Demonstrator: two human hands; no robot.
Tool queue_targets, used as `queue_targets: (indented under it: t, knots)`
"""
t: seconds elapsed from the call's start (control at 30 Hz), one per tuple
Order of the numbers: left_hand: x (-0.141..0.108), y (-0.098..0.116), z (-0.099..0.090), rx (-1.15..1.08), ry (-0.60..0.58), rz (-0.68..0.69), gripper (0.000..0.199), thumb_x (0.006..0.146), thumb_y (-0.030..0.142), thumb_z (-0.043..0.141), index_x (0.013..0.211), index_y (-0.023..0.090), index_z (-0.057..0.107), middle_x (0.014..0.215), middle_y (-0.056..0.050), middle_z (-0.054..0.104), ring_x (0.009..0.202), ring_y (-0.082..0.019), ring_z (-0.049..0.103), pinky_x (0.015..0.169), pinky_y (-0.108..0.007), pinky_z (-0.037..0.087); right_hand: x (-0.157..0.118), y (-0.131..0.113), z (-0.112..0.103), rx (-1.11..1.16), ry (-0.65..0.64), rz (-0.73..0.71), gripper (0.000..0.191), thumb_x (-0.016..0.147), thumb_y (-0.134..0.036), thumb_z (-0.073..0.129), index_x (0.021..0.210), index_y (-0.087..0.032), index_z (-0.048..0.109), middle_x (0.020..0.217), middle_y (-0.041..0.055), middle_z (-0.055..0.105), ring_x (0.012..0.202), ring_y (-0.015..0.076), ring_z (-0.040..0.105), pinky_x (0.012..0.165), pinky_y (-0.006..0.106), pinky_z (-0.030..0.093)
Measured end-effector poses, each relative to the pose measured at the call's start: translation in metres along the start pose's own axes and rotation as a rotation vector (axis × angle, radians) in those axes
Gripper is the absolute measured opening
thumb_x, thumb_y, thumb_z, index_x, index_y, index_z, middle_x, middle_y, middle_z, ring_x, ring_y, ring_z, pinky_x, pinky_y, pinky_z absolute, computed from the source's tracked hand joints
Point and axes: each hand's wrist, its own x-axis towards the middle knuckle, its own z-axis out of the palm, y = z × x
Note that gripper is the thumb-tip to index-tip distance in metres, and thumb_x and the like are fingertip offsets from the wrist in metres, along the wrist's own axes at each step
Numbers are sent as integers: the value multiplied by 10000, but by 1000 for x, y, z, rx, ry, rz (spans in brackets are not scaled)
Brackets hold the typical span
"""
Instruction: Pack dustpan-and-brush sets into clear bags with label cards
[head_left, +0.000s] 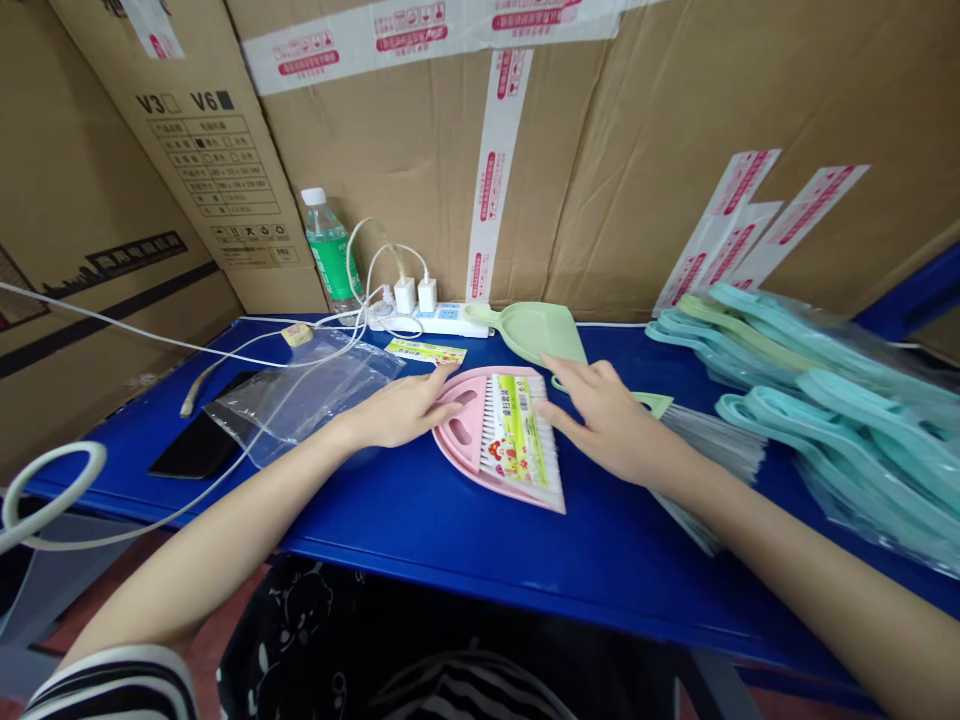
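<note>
A pink dustpan [487, 486] lies flat in front of me with a pink hand brush [469, 425] in it. On the brush's white bristles rests a printed label card [517, 430]. My left hand [401, 408] is at the left edge of the pink set, thumb and forefinger stretched apart, holding nothing. From the right, my right hand [604, 425] reaches over with spread fingers. One fingertip is at the card's right edge; whether it presses there I cannot tell. Behind it lies a light green dustpan [536, 330]. A green brush with grey bristles [712, 440] is partly under my right forearm.
Bagged turquoise dustpans [862, 410] pile up at the right. On the left are clear plastic bags [315, 385], a black flat object [202, 430] and loose white cables. A power strip [446, 318], a bottle [330, 250] and another card [426, 351] stand or lie toward the cardboard wall.
</note>
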Motion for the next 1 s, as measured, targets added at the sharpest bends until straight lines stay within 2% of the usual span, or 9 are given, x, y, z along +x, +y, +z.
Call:
queue_targets:
  t: [0.1,0.2,0.27,0.37,0.5,0.6,0.7,0.8,1.0]
  knots:
    - [1,-3,-4,-17,1,-110,532,974,380,297,1405,70,302,1078,-177,709,919,-254,696,789,-383,532,0,-3,-4,104,45,49,666,931,-567,291,1484,-204,368,1195,164,628,1033,356,628,863,571,513]
    - [1,-4,-6,-51,58,-162,483,964,356,294,1350,75,366,1014,-157,718,867,-241,693,756,-369,530,1,-8,-2,398,-131,99,697,937,-524,311,1556,-253,141,1180,135,638,815,275,680,682,482,594]
    - [1,-3,-5,-39,117,-178,457,958,334,295,1331,85,386,1043,-158,708,894,-239,687,777,-375,528,2,-11,2,695,-227,109,716,953,-462,308,1548,-301,-57,1212,107,641,803,236,688,617,413,612]
    - [-1,3,-5,14,162,-190,457,955,304,293,1343,77,377,1028,-155,711,902,-245,685,792,-391,527,2,-16,9,1044,-282,144,807,935,-337,386,1513,-327,-178,1286,84,624,952,230,687,718,407,619]
    - [-3,6,-18,99,134,-188,414,964,264,275,1286,93,471,1068,-141,702,960,-226,675,843,-362,518,3,-15,12,1188,-261,251,840,874,-240,458,1553,-250,-36,1329,112,604,1055,247,667,902,456,560]
    - [-6,-4,-39,397,221,-404,419,971,258,235,1069,110,615,1076,-168,684,1020,-269,656,871,-391,504,5,-9,9,1174,-154,283,747,859,-225,458,1544,-246,161,1363,106,582,1104,263,647,965,482,519]
    - [-12,-17,-54,571,9,-644,431,970,334,288,1038,105,646,1085,-206,686,1038,-323,658,828,-401,515,9,-1,8,1124,-101,302,700,852,-220,446,1521,-233,242,1314,106,622,1096,275,653,977,505,507]
    - [-17,-21,-58,537,-295,-676,495,959,480,335,971,122,676,1032,-195,712,988,-327,677,779,-374,523,11,6,9,1070,-91,313,688,855,-225,429,1519,-220,249,1243,116,666,1059,294,671,928,519,539]
    - [-16,-16,-48,533,-311,-617,452,931,458,423,1110,105,640,1038,-199,717,988,-307,679,812,-360,514,12,5,10,1068,-74,314,634,876,-202,412,1497,-256,302,1226,99,678,956,271,711,844,476,590]
